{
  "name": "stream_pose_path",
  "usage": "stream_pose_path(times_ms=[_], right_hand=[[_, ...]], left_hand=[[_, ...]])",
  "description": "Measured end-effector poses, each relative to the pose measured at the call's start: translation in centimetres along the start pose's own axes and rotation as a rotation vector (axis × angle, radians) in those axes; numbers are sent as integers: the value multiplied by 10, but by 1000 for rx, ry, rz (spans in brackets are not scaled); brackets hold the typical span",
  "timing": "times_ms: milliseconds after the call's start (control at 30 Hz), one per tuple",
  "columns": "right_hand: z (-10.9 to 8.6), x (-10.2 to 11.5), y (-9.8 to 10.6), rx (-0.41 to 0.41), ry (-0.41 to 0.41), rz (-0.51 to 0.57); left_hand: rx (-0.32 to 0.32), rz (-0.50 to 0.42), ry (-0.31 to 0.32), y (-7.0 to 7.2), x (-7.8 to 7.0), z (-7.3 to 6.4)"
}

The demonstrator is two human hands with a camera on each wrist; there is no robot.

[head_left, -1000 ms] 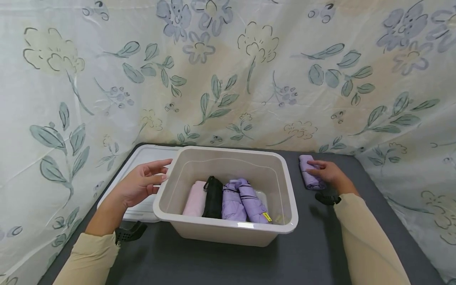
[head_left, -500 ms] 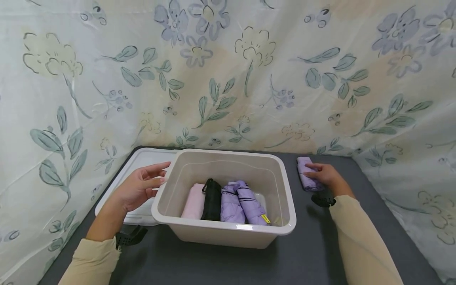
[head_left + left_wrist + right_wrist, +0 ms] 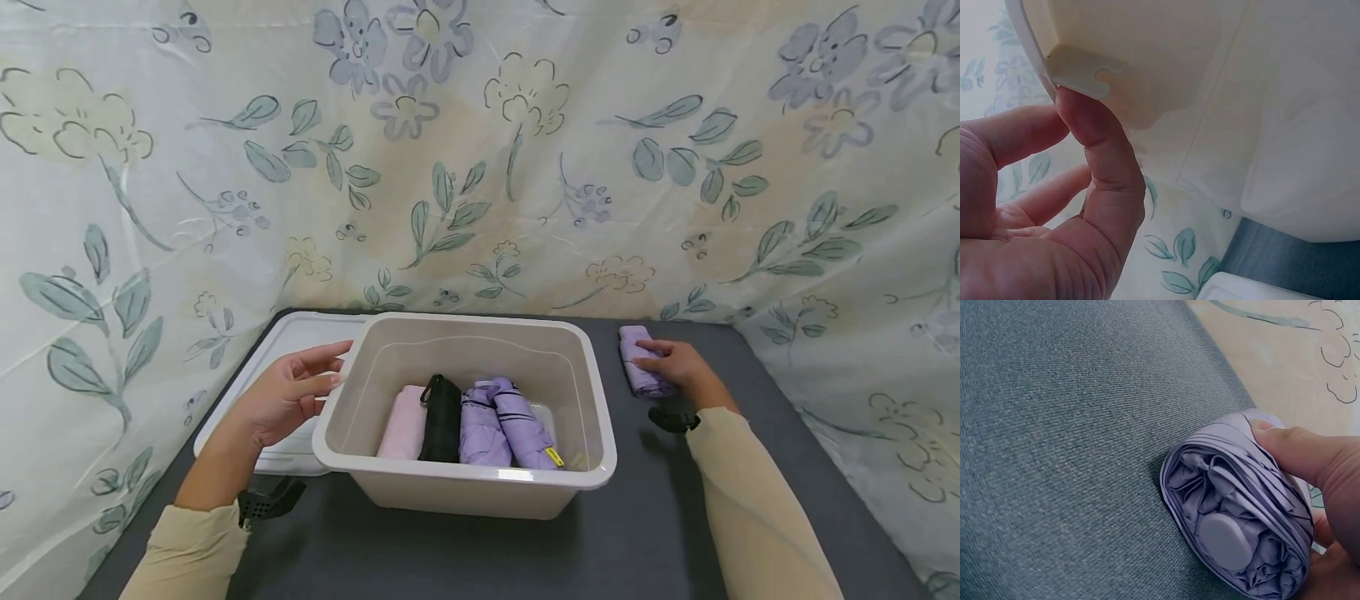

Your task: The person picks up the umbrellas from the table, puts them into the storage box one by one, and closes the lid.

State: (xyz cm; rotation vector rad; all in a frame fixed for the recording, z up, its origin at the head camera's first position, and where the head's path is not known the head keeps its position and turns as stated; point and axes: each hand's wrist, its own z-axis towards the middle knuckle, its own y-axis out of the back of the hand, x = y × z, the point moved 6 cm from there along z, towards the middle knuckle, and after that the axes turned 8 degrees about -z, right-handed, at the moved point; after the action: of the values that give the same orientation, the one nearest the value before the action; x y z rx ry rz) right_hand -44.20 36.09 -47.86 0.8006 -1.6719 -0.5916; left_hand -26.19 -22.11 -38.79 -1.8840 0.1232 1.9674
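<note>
My right hand (image 3: 686, 371) grips a lavender folded umbrella (image 3: 640, 360) at the right of the bin, low at the dark table. In the right wrist view the thumb lies along one side of this folded umbrella (image 3: 1241, 506), whose pleated end and round pale tip face the camera. My left hand (image 3: 283, 396) reaches the left rim of a beige plastic bin (image 3: 480, 496) with its fingers loosely bent. Its fingertips (image 3: 1079, 109) touch just under the rim in the left wrist view. Inside the bin lie a pink bundle (image 3: 403, 423), a black folded umbrella (image 3: 441, 421) and two lavender folded umbrellas (image 3: 525, 425).
A white lid (image 3: 288, 454) lies flat on the left of the table, partly behind the left hand and bin. The dark grey table (image 3: 420, 558) runs under everything. Floral curtains (image 3: 450, 167) enclose the back and both sides.
The head view has shifted slightly, so everything sits a little further left. Both hands keep their places, left at the rim, right on the folded umbrella.
</note>
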Motion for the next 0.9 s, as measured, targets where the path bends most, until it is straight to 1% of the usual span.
stream_pose_path(times_ms=[167, 367, 567, 667, 900], right_hand=[[5, -3, -1, 7, -11, 13], [10, -4, -2, 9, -1, 16], [6, 3, 1, -2, 7, -12], [4, 7, 0, 2, 6, -43], [2, 12, -2, -2, -17, -51]], left_hand=[[5, 17, -6, 2, 0, -1], [5, 34, -10, 3, -1, -2], [8, 59, -7, 1, -3, -1], [-3, 65, -4, 1, -3, -1], [-32, 87, 9, 3, -2, -1]])
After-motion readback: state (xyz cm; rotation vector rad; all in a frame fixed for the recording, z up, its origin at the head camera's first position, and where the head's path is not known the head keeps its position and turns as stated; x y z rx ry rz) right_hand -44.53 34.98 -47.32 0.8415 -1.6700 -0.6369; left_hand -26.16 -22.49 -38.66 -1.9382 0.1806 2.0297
